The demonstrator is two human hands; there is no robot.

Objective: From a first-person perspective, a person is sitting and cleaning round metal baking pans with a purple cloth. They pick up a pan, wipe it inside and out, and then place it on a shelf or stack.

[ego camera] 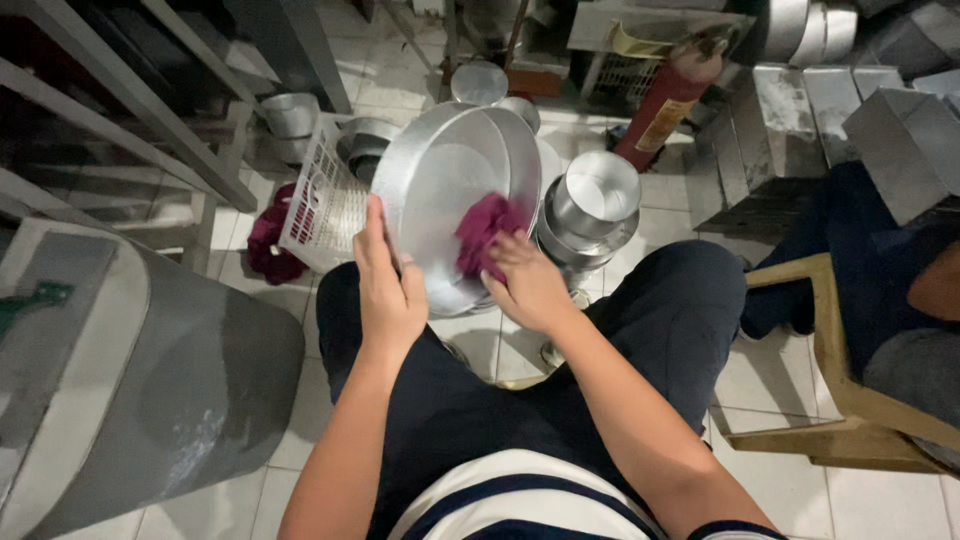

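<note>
A round shiny metal pan [445,180] is tilted on edge above my lap, its inside facing me. My left hand [388,285] grips the pan's left rim, fingers wrapped over the edge. My right hand [525,280] presses a magenta cloth [485,228] against the pan's inner bottom, at its lower right. I sit with dark trousers over a tiled floor.
A stack of metal pots [590,210] stands just right of the pan. A white plastic basket [322,205] with more pans sits at left, a dark red cloth [268,245] beside it. A red fire extinguisher [668,100] lies behind. A wooden chair [835,380] and another person's leg are at right.
</note>
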